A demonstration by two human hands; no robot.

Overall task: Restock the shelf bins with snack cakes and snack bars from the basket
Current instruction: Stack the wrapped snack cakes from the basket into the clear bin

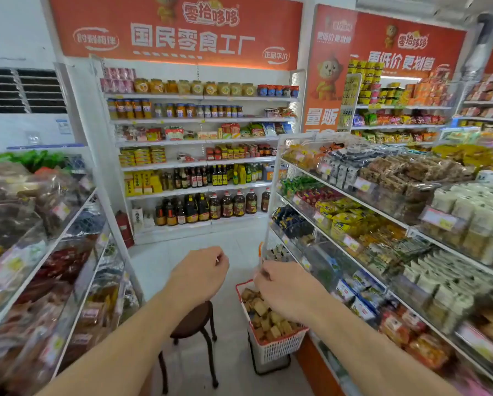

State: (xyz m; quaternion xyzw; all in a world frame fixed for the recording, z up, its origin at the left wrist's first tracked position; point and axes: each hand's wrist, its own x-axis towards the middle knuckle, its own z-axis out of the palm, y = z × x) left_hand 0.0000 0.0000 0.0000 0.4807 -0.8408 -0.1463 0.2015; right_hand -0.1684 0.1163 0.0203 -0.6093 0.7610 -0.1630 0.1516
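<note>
**Both hands over the aisle, basket below**

The left hand (201,271) hangs in the aisle with fingers curled, holding nothing visible. The right hand (282,287) is above the basket (279,348), fingers curled; whether it pinches anything I cannot tell. The basket, full of snack cakes (264,312), stands beside the right-hand shelf bins (354,247), near a round stool (194,318).

Tiled floor (234,364) – round stool (192,324), red-rimmed basket (279,348) of snacks

hands (234,281): 2 | basket (279,348): 1 | stool (192,320): 1 | fire extinguisher (124,228): 1 (snack cakes uncountable)
</note>
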